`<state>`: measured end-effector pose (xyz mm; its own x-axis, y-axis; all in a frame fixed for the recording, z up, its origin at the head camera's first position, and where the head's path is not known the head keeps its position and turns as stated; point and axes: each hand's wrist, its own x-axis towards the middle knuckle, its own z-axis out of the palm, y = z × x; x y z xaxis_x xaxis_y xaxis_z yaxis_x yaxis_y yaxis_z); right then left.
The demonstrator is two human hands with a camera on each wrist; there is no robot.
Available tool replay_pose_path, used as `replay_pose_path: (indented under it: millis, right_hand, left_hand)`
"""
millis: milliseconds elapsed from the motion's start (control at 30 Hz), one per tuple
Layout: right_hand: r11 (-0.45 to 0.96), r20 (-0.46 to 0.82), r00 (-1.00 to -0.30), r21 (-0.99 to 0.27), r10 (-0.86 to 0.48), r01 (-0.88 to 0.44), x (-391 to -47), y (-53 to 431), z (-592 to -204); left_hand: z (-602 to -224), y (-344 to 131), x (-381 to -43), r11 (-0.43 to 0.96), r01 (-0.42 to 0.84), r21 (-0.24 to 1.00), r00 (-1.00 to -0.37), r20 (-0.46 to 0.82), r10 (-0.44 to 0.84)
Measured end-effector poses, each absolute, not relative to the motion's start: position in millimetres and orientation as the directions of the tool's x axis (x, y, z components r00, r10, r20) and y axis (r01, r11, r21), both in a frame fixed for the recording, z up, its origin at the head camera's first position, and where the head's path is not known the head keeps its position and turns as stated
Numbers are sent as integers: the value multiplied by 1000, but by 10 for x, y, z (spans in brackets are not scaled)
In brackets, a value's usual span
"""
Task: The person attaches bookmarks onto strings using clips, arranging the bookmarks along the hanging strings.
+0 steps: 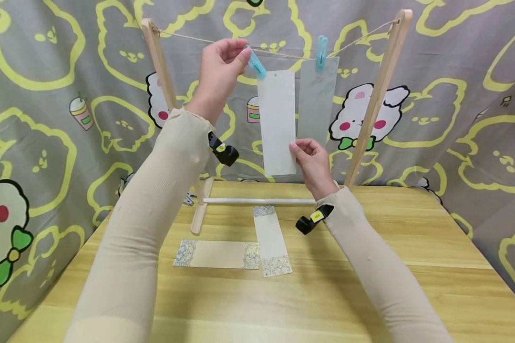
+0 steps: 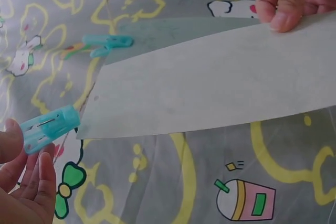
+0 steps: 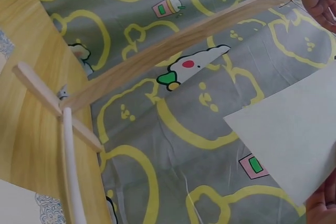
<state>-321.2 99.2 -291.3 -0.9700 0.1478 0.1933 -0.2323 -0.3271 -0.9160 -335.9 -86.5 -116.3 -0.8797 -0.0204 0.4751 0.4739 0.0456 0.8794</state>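
Note:
My left hand (image 1: 221, 66) pinches a light-blue clothespin (image 2: 51, 128) just below the string. The tip of that clothespin is right at the upper left corner of a white paper strip (image 1: 278, 124), which has a small hole near its top edge. Low on the strip's right edge, my right hand (image 1: 313, 162) pinches the paper between thumb and fingers. To the right, a grey-green paper strip (image 1: 317, 95) hangs from the string (image 1: 274, 53) by another blue clothespin (image 1: 321, 53). The white strip covers part of it in the left wrist view.
A wooden frame (image 1: 375, 100) with two posts holds the string, joined low down by a white rod (image 1: 257, 201). On the table (image 1: 395, 267) lie a beige patterned strip (image 1: 216, 254) and a white patterned strip (image 1: 272, 238). A patterned curtain (image 1: 463, 62) hangs behind.

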Motion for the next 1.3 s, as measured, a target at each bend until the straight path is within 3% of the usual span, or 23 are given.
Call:
replay_pose_path:
  millis: [900, 1300]
  right_hand:
    - [-484, 184, -971, -843, 151, -235, -3336, 876, -2703]
    - [-452, 159, -971, -863, 181, -225, -3397, 858, -2671]
  left_hand:
    - [-710, -608, -3520, 96, 400, 912, -887, 411, -210]
    - [-705, -583, -3595, 154, 400, 903, -876, 427, -225]
